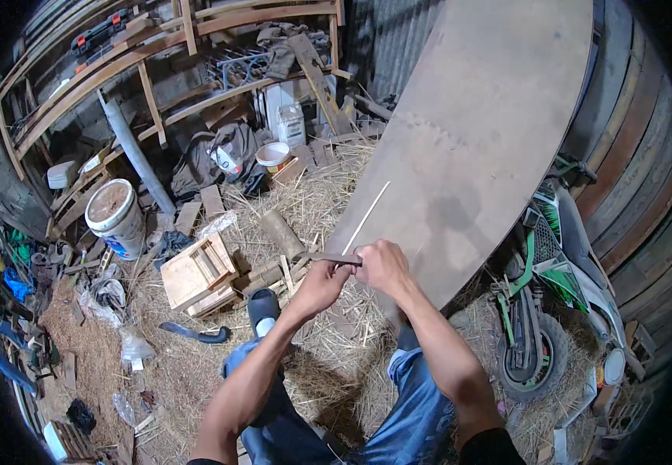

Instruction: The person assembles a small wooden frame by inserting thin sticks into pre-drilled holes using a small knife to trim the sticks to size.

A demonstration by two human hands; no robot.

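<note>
The left hand (323, 285) grips a thin flat bar (314, 256), its fingers (339, 272) pinched around it from below. The right hand (383, 266) is curled into a fist against the bar's dark right end; whether its fingers also grip something cannot be told, since their inner side is hidden. The bar lies crosswise at the fingers, its paler end sticking out to the left.

From just above the left fingers a slim pale stick (367, 215) slants up and to the right, in front of a big brown board (498, 93); whether it is held or rests on the board is unclear. The board stretches from beside the right hand far up and rightward.

Left of the fingers, a short log (281, 234) lies on the straw-strewn floor (312, 372), with a wooden box (185, 280) beyond it. Farther left and higher stands a white bucket (125, 230); a smaller tub (274, 153) sits above and left of the fingers. Well to their right and lower is a green-and-white motorbike (556, 273).
</note>
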